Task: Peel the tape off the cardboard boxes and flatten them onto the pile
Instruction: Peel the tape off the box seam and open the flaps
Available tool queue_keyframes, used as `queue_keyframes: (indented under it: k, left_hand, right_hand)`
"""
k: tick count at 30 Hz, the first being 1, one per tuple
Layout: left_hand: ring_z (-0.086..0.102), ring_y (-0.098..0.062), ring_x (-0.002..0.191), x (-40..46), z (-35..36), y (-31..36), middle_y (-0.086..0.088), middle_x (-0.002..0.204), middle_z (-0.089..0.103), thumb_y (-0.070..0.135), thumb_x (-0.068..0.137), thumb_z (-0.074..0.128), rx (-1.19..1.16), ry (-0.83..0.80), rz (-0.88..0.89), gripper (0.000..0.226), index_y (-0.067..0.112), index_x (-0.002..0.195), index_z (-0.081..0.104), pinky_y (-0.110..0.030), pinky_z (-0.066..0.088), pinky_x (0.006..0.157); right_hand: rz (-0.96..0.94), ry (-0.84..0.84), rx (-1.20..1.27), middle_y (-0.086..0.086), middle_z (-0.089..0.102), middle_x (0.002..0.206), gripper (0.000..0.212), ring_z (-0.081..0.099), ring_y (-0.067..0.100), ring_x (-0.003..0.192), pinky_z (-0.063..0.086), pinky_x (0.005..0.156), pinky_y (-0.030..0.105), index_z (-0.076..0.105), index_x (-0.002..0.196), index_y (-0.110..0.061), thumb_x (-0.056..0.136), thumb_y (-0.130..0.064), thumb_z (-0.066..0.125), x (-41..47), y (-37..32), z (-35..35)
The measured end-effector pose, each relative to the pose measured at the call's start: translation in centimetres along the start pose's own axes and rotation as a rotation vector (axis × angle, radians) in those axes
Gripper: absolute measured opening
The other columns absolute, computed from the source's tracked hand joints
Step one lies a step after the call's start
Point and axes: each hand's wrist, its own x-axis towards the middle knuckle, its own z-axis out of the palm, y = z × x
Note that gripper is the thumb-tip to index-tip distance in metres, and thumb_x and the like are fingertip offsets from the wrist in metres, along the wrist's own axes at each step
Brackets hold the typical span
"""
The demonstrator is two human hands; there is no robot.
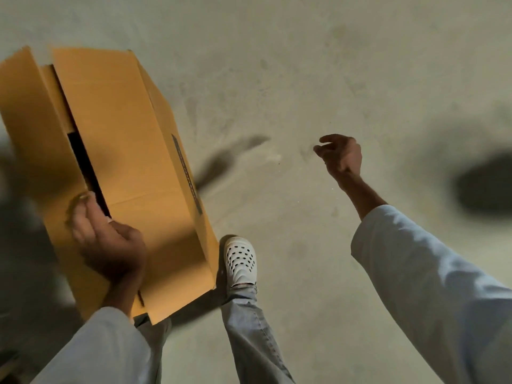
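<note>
The concrete floor [304, 79] filled the view, grey and mottled, with soft dark shadows at the 3 o'clock and 9 o'clock edges.

The cardboard box [124, 151] occupied the 9 to 10 o'clock area. It was held tilted, with its long side running from 11 o'clock down toward 6 o'clock. Its two top flaps stood slightly apart, which left a dark slit [86, 167] between them. A narrow dark printed strip [187, 173] ran along the box's right-hand edge. Whether any tape remained on the box could not be determined.

The right sleeve [429, 286], pale in colour, entered from 4 o'clock and reached toward the centre. The left sleeve [105, 347] entered from 7 o'clock.

The left hand [108, 242] sat at 8 o'clock on the box. Its grip was closed on the flap edge beside the slit, with the fingers curled over the cardboard.

The right hand [340, 156] hung at 3 o'clock, well apart from the box. Its grip held nothing; the fingers were loosely curled.

A white perforated clog [240, 261] stood on the floor at 6 o'clock, just beside the box's lower corner.
</note>
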Motion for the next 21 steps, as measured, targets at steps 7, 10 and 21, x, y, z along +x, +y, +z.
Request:
queue_keyframes:
  k: [7, 10, 21]
  left_hand:
    - [0.044, -0.029, 0.137, 0.3, 4.3, 11.4, -0.009, 0.155, 0.038, 0.010, 0.089, 0.058, 0.000, -0.582, 0.565, 0.060, 0.008, 0.147, 0.042, -0.048, 0.035, 0.113]
    - [0.032, -0.026, 0.145, 0.6, 6.0, 15.2, -0.005, 0.162, 0.023, 0.016, 0.093, 0.057, 0.045, -0.785, 0.656, 0.068, 0.012, 0.154, 0.027, -0.045, 0.026, 0.119]
    - [0.012, -0.020, 0.152, -0.3, 8.8, 19.9, -0.004, 0.165, 0.010, 0.015, 0.092, 0.059, 0.228, -0.882, 0.940, 0.081, 0.015, 0.157, 0.011, -0.049, 0.014, 0.122]
  right_hand:
    - [-0.062, -0.048, -0.108, 0.012, 0.076, 0.096, 0.021, 0.069, 0.031, 0.091, 0.050, 0.075, 0.033, 0.076, 0.100, -0.011, 0.088, -0.019, 0.061, -0.6, 0.3, 1.7]
    - [-0.086, -0.040, -0.117, 0.017, 0.073, 0.088, 0.021, 0.066, 0.036, 0.087, 0.052, 0.073, 0.037, 0.074, 0.087, -0.007, 0.084, -0.013, 0.054, -0.8, 0.0, 1.9]
    - [0.021, 0.234, -0.121, 0.009, 0.067, 0.075, 0.024, 0.056, 0.032, 0.072, 0.038, 0.061, 0.030, 0.070, 0.080, -0.007, 0.089, -0.029, 0.064, 1.4, 1.2, -2.4]
